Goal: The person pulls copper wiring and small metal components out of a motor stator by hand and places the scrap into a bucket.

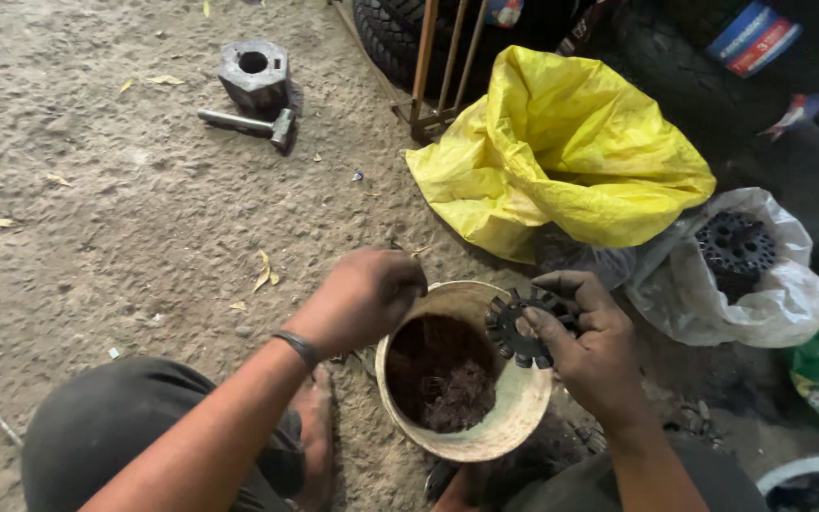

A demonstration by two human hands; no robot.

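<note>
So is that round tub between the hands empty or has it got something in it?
Not empty: the tub stands upright and open, with dark liquid and a wad of brown fibres at its bottom.

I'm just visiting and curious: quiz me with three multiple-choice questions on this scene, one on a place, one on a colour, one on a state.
1. Where does the hammer lie?
A. inside the bucket
B. on the ground beside the grey metal block
C. on the yellow bag

2. What colour is the big crumpled bag behind the bucket?
A. yellow
B. red
C. blue

3. What is the right hand doing?
A. resting flat on the ground
B. gripping the hammer
C. holding a black toothed disc over the bucket

Answers: 1 B, the hammer lies right by the block at upper left. 2 A, the bag is bright yellow. 3 C, its fingers pinch the disc above the rim.
</note>
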